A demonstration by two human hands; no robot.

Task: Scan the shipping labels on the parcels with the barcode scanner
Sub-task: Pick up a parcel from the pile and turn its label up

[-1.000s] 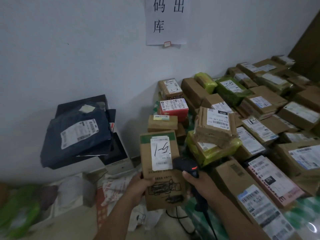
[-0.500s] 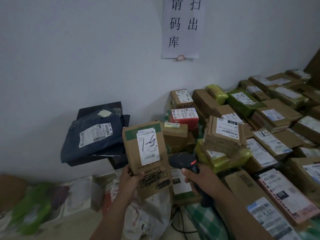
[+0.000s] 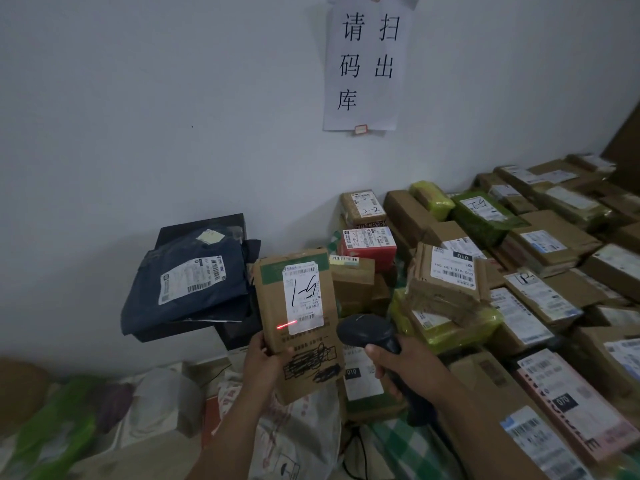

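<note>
Gripping parcel (image 3: 299, 327) left hand (image 3: 265, 358); right hand (image 3: 403, 363) aims scanner (image 3: 367, 332) at label (image 3: 303, 296).

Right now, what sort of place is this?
Probably a parcel depot or pick-up room: labelled parcels piled along the wall, a paper notice taped above them, and the right hand aiming a barcode scanner at the box the left hand holds.

Dim room, pale wall (image 3: 138, 98) bearing a handwritten paper sign (image 3: 367, 64)

The wall sign (image 3: 367, 64) reads 请扫码出库. The held parcel's label (image 3: 303, 296) bears handwritten 5-1, a rear box's label (image 3: 367, 204) has 3-2, and a crumpled box's label (image 3: 455, 268) has 010.
</note>
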